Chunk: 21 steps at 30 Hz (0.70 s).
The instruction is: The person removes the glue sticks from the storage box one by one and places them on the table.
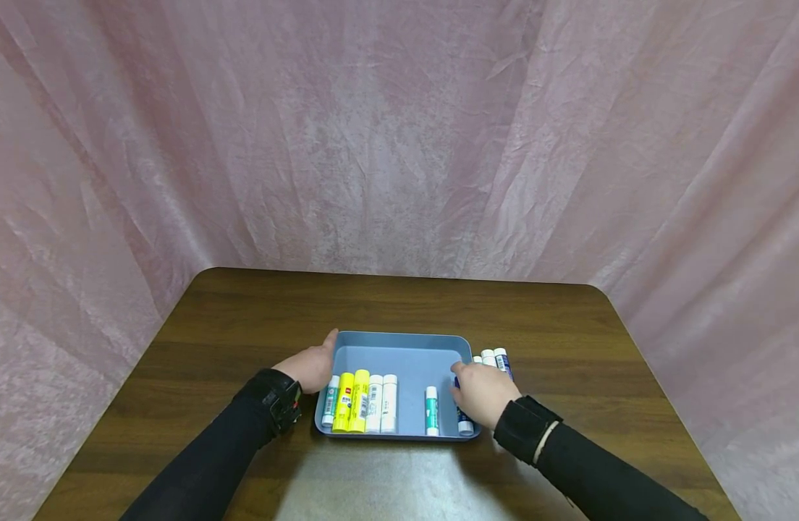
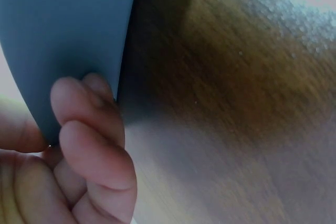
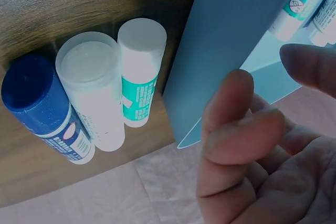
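A shallow blue-grey tray (image 1: 399, 346) lies on the table, with glue sticks standing in a row along its near side. My left hand (image 1: 313, 367) grips the tray's left wall; in the left wrist view its curled fingers (image 2: 94, 153) press the outside. Over the tray's right rim is my right hand (image 1: 485, 393), thumb and forefinger apart and nothing held between them. Beneath it a dark blue glue stick (image 1: 465, 427) lies in the tray, partly hidden by the hand. Left of that is a green-and-white glue stick (image 1: 432, 411).
Two yellow glue sticks (image 1: 351, 402), two white ones (image 1: 381, 405) and a small green-labelled one (image 1: 331, 401) fill the tray's left part. Outside the right wall stand a blue-capped stick (image 3: 47, 108), a white stick (image 3: 94, 93) and a green-labelled stick (image 3: 140, 72). A pink curtain (image 1: 399, 145) hangs behind.
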{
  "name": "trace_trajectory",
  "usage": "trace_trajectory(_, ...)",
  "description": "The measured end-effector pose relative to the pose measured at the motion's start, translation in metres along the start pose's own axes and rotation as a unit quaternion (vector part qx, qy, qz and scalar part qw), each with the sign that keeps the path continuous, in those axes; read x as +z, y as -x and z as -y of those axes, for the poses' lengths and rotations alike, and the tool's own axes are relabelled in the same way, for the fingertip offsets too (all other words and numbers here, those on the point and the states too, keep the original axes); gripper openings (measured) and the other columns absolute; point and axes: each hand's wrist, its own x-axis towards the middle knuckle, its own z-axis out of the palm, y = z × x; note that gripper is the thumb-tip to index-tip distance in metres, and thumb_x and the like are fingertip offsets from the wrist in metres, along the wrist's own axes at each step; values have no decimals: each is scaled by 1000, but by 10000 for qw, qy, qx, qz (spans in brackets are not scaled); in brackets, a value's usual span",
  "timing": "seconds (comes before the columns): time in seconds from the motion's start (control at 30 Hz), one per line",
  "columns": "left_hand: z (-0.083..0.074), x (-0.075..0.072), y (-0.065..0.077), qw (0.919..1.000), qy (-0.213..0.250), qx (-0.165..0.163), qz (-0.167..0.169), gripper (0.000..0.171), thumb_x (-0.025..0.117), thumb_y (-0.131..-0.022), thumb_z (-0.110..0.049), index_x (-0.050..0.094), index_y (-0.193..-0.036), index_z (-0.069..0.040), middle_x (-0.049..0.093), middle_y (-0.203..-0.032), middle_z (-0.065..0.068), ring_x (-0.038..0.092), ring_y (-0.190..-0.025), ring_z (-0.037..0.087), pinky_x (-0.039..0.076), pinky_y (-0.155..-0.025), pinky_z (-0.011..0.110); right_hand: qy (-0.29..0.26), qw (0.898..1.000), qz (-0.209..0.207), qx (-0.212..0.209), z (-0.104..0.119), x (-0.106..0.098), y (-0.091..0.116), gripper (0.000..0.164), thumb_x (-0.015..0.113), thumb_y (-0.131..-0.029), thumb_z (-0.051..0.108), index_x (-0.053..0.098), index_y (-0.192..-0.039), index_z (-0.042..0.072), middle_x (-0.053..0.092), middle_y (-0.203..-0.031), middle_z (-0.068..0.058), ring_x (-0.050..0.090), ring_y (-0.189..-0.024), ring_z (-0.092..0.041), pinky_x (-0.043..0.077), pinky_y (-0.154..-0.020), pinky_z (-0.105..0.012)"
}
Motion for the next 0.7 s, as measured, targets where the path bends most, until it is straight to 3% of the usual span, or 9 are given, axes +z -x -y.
trace_trajectory(0.47, 0, -1, 2, 10000, -6, -10, 2, 71, 44, -106, -16, 3, -164, -9, 60, -142, 17, 64, -88, 20, 47, -65, 33, 242, 9997, -35, -16, 5, 0, 1, 37, 76, -91, 31, 72, -117, 5, 77, -100, -12, 71, -80, -20, 60, -79, -42)
trace_trajectory(0.53, 0, -1, 2, 10000, 6, -9, 8, 71, 43, -106, -16, 3, -164, -9, 61, -140, 17, 64, -85, 20, 46, -64, 33, 315, 9995, -58, -43, 5, 2, 0, 38, 77, -90, 32, 72, -115, 4, 77, -97, -12, 70, -78, -20, 60, -78, -42)
trace_trajectory(0.7, 0, 0, -1, 10000, 22, -3, 43, 70, 40, -107, -14, 0, -164, -10, 69, -119, 13, 57, -61, 19, 41, -56, 32, 495, 9987, -72, -62, 6, 5, -2, 38, 79, -87, 34, 72, -112, 5, 76, -91, -9, 70, -75, -20, 60, -74, -40)
